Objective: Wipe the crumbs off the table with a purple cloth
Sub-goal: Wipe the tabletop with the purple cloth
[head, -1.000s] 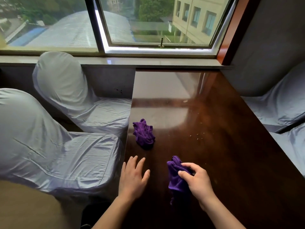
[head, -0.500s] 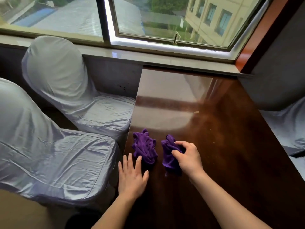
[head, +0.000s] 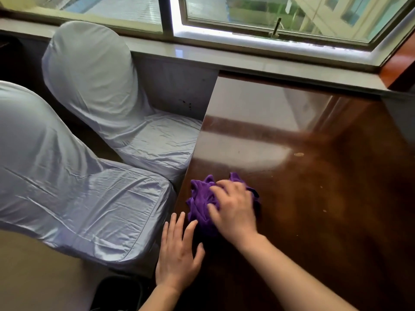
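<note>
A bunched purple cloth [head: 199, 199] lies near the left edge of the dark glossy wooden table [head: 325, 243]. My right hand [head: 233, 208] presses down on top of it, fingers curled into the fabric. A second purple bunch shows at the hand's far side [head: 235, 177], touching the first; I cannot tell where one ends. My left hand [head: 179, 254] rests flat at the table's left edge, fingers apart, holding nothing. A pale crumb [head: 299, 154] and a few tiny specks [head: 324, 211] sit to the right of the cloth.
Two chairs in grey-white covers stand along the table's left side, one near [head: 67, 187] and one farther [head: 89, 75]. A stone window sill [head: 247, 57] runs along the table's far end. A dark object [head: 116, 292] sits on the floor below my left arm.
My right hand carried its purple cloth forward and left until it met the other purple bunch, and now lies on top of both. My left hand stayed at the table edge.
</note>
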The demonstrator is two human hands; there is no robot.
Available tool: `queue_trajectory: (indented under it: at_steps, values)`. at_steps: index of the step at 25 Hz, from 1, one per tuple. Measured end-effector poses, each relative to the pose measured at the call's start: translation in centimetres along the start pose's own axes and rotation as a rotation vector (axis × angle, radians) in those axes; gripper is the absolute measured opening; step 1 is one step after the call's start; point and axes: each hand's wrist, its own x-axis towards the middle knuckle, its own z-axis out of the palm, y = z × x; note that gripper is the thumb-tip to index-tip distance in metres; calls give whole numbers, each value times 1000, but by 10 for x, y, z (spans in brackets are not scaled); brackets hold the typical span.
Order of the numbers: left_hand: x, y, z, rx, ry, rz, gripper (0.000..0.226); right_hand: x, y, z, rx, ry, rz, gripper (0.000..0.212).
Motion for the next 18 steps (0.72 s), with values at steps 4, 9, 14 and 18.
queue_trajectory:
  at_steps: [4, 9, 14, 18]
  values:
    - [-1, -5, 0, -231, 133, -48, 57, 9, -38, 37, -35, -365, 50, 68]
    - [-1, -4, -3, -316, 134, -97, 58, -10, -39, 33, -163, -307, 3, 32]
    - [0, 1, -4, -272, 116, -109, 56, -94, -22, 4, -105, -267, -87, 19]
    - [0, 3, -1, -195, 96, -86, 55, -197, 10, -11, 21, -155, -86, 30]
